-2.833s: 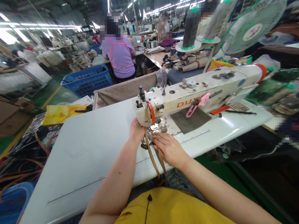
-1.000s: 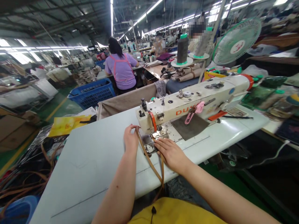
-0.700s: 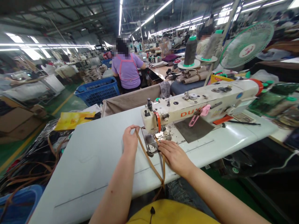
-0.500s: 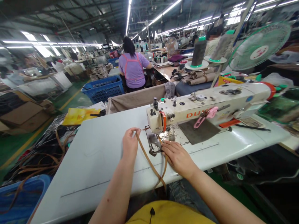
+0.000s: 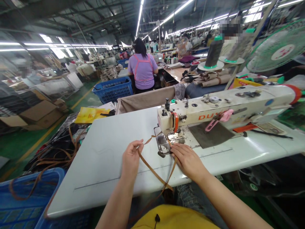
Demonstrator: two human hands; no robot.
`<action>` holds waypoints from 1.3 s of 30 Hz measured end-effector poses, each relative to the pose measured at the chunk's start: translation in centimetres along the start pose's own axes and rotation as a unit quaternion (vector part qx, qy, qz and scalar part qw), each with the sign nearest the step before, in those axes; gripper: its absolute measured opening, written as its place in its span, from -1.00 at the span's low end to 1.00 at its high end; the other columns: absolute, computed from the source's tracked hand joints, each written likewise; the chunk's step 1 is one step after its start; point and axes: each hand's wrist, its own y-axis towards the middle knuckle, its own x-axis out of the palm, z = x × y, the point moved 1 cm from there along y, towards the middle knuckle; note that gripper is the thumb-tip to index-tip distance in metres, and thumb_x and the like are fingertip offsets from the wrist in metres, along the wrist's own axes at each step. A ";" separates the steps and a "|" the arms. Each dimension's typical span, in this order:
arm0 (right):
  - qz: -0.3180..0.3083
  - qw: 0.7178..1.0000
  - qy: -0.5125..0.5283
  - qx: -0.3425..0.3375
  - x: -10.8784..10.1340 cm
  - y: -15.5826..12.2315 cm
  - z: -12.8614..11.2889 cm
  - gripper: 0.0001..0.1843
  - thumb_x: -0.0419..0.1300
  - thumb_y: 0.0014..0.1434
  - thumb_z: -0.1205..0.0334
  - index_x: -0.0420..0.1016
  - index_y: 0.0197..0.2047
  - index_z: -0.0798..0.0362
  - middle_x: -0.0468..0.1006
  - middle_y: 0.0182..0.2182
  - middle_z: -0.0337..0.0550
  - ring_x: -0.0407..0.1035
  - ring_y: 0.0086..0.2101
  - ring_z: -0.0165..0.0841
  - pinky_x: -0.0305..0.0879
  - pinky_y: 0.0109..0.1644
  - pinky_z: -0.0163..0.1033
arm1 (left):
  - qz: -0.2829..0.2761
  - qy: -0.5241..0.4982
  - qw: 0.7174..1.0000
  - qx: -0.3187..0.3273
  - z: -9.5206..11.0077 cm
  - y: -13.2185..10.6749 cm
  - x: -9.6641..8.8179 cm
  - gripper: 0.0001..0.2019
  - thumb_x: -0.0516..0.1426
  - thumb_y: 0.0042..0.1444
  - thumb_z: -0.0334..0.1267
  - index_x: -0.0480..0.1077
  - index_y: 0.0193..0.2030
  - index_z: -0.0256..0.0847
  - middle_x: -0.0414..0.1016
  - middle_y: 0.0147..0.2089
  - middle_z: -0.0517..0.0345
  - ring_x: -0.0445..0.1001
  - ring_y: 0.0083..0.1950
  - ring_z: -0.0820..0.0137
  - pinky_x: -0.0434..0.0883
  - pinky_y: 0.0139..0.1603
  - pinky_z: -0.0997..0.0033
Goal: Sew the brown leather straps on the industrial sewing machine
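Note:
A thin brown leather strap [image 5: 152,170] runs in a loop from the needle area of a cream sewing machine [image 5: 214,108] down over the table's front edge. My left hand [image 5: 131,158] pinches one end of the strap, left of the machine head. My right hand [image 5: 188,159] lies flat with its fingers out, pressing the strap's other run onto the white table [image 5: 114,143] in front of the presser foot.
A blue basket [image 5: 21,203] with brown straps stands at the lower left, more straps piled beside it. A yellow sheet [image 5: 91,114] lies beyond the table's far left corner. A person in purple sits ahead by another blue crate [image 5: 114,89]. Thread cones and a fan stand at the right.
My left hand has drawn the strap end out from the machine head, leftward and toward me. My right hand stays by the presser foot. The view has shifted left.

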 end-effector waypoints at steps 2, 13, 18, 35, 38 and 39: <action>0.002 1.000 0.001 -0.003 0.0 0.0 0.0 -0.69 0.10 0.50 0.25 0.59 0.17 0.05 0.62 0.15 0.06 0.47 0.20 -0.08 0.44 0.27 0.14 | -0.007 0.002 1.000 0.006 0.2 -0.6 -0.5 -0.78 0.30 0.19 -0.05 0.54 -0.17 -0.13 0.70 0.03 -0.03 0.60 0.22 0.14 0.49 0.25 0.10; 0.006 1.000 -0.010 -0.004 0.2 0.0 0.0 -0.70 0.08 0.52 0.23 0.58 0.14 0.10 0.62 0.15 0.02 0.47 0.19 -0.08 0.43 0.27 0.11 | 0.063 -0.060 0.996 -0.016 0.2 -2.0 -1.6 -0.66 0.22 0.31 0.08 0.42 -0.11 -0.19 0.67 0.01 -0.06 0.64 0.10 0.19 0.65 -0.12 0.22; 0.013 1.000 -0.008 -0.008 0.6 -0.2 0.2 -0.70 0.08 0.51 0.25 0.59 0.13 0.12 0.64 0.12 0.04 0.49 0.17 -0.08 0.44 0.25 0.12 | 0.093 -0.060 0.994 -0.018 -0.3 -2.3 -2.2 -0.63 0.23 0.30 0.10 0.42 -0.13 -0.21 0.68 -0.02 -0.09 0.65 0.07 0.19 0.64 -0.05 0.15; 0.022 1.000 -0.020 -0.012 0.8 -0.2 0.3 -0.71 0.10 0.51 0.25 0.60 0.11 0.11 0.65 0.12 -0.01 0.49 0.16 -0.08 0.44 0.25 0.08 | 0.128 -0.071 0.988 -0.055 0.0 -2.9 -3.1 -0.65 0.28 0.25 0.07 0.40 -0.15 -0.19 0.67 -0.02 -0.02 0.67 0.04 0.21 0.50 -0.21 0.37; 0.022 1.000 -0.016 -0.015 0.8 -0.2 0.4 -0.71 0.10 0.51 0.25 0.59 0.12 0.12 0.64 0.13 0.00 0.49 0.16 -0.08 0.44 0.24 0.08 | 0.126 -0.069 0.988 -0.047 0.2 -3.1 -3.2 -0.64 0.28 0.24 0.08 0.40 -0.16 -0.18 0.68 -0.03 0.00 0.67 0.04 0.20 0.49 -0.20 0.35; 0.022 1.000 -0.015 -0.015 0.8 -0.2 0.4 -0.71 0.10 0.51 0.25 0.59 0.12 0.13 0.64 0.13 0.01 0.49 0.16 -0.08 0.44 0.24 0.09 | 0.128 -0.070 0.988 -0.049 0.3 -3.1 -3.2 -0.65 0.28 0.24 0.08 0.40 -0.17 -0.18 0.68 -0.03 0.00 0.68 0.04 0.20 0.49 -0.20 0.35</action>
